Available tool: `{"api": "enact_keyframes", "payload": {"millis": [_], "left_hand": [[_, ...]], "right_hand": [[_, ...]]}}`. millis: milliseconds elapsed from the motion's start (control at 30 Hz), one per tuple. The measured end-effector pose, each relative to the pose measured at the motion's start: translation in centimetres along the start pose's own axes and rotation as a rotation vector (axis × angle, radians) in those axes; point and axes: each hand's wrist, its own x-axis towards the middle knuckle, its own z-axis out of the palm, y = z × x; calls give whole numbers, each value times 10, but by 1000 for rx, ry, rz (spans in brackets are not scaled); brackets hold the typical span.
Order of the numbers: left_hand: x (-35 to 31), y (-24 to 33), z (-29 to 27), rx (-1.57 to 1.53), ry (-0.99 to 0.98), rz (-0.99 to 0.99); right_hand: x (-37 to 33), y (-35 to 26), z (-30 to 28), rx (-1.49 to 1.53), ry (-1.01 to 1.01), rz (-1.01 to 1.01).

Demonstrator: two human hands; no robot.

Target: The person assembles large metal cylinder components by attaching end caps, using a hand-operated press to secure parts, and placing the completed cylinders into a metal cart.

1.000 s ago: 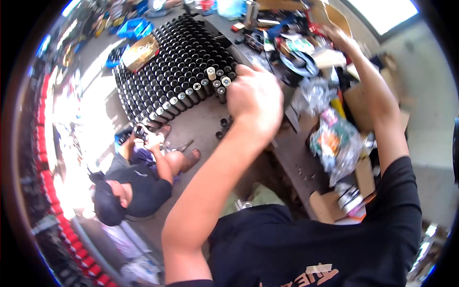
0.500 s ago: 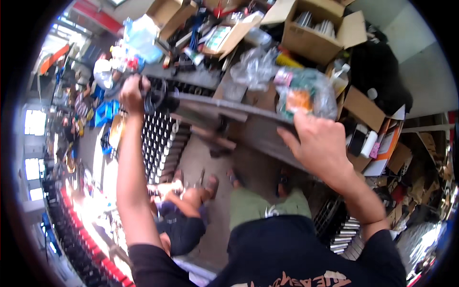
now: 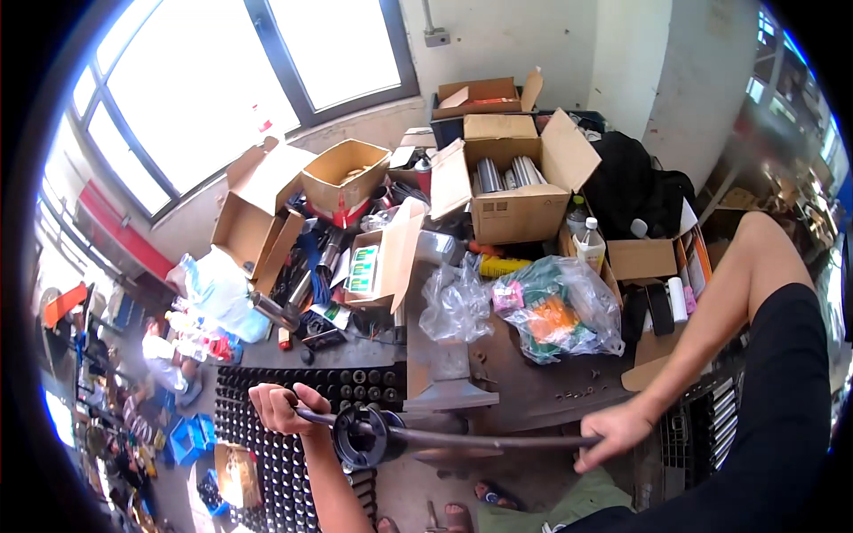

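A long dark metal rod (image 3: pixel 498 441) spans from my left hand to my right, roughly level in front of the workbench edge. My left hand (image 3: pixel 289 409) is closed round its left end. Just right of that hand, a black ring-shaped metal part with notches (image 3: pixel 397 435) sits on the rod; I cannot tell how the two are joined. My right hand (image 3: pixel 617 433) is closed on the rod's right end, with the fingertips partly hidden. Behind the rod, a grey metal block with a flared foot (image 3: pixel 451 395) stands at the bench's front edge.
The workbench (image 3: pixel 533 391) carries a crumpled clear bag (image 3: pixel 458 302), a filled plastic bag (image 3: pixel 564 311) and an open cardboard box of metal tubes (image 3: pixel 520 213). Rows of black cylinders (image 3: pixel 258 453) stand at left. A person's sandalled feet (image 3: pixel 458 515) show below.
The view has tilted up toward the bench and window. The rod has come from a slant, with its right side lower, to nearly level. Both hands keep hold of it.
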Motion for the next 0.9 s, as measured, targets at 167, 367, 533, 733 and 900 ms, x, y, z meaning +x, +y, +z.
{"api": "enact_keyframes", "payload": {"millis": [167,367,533,733,900], "left_hand": [[-1,9,70,-368,337,-41],[18,51,95,-793,38,-105],[50,79,68,-795,-390,12],[-120,8,-48,-532,-814,-1141],[-154,93,-341,-1295,-1110,-2427]], "right_hand": [[41,-2,135,320,101,-273],[179,-51,279,757,519,-634],[323,-69,324,309,1131,-785],[277,-93,311,302,925,-808],[228,-84,120,-8,1564,-999]]}}
